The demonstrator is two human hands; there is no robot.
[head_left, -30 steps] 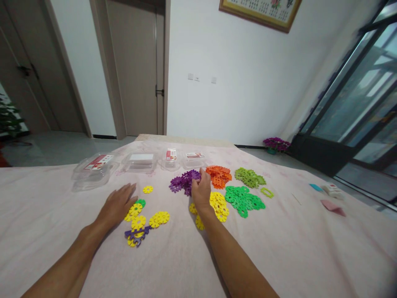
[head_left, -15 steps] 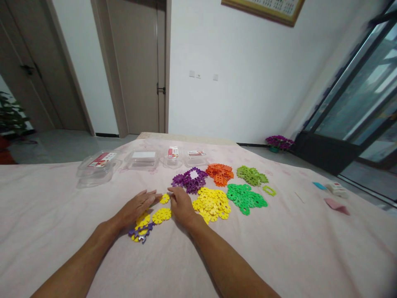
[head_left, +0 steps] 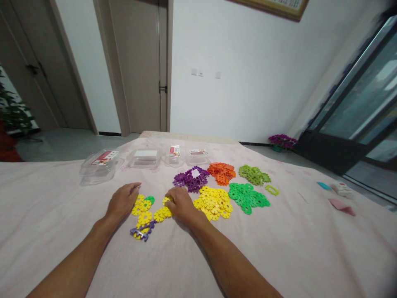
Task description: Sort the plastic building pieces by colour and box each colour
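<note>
A bench point(head_left: 155, 269) spread with a pale pink cloth fills the foreground, and a person's two bare forearms reach across it. Nearest, left of centre, dark purple notched pieces point(head_left: 151, 226) lie over a few yellow ones. Just beyond, a loose column of yellow flower-shaped discs point(head_left: 144, 217) runs away from the viewer, with one green disc point(head_left: 150, 199) beside its far end.

The left hand point(head_left: 121, 200) is open, palm down, its fingers extended along the left edge of that column. The right hand point(head_left: 182, 205) is partly curled, thumb and fingers at a short overlapping row of yellow discs point(head_left: 160, 215); whether it grips one cannot be told.

Just right of the right hand is a yellow heap point(head_left: 214, 203), with a green heap point(head_left: 248, 196) beside it. Behind these, left to right, come a purple heap point(head_left: 186, 180) topped by a white square point(head_left: 195, 173), an orange heap point(head_left: 221, 173) and a lime-green heap point(head_left: 252, 174). Farther back, clear plastic boxes point(head_left: 144, 162) stand in a row. Past the bench are a closed taupe door point(head_left: 136, 62) and a white wall point(head_left: 232, 107).
</note>
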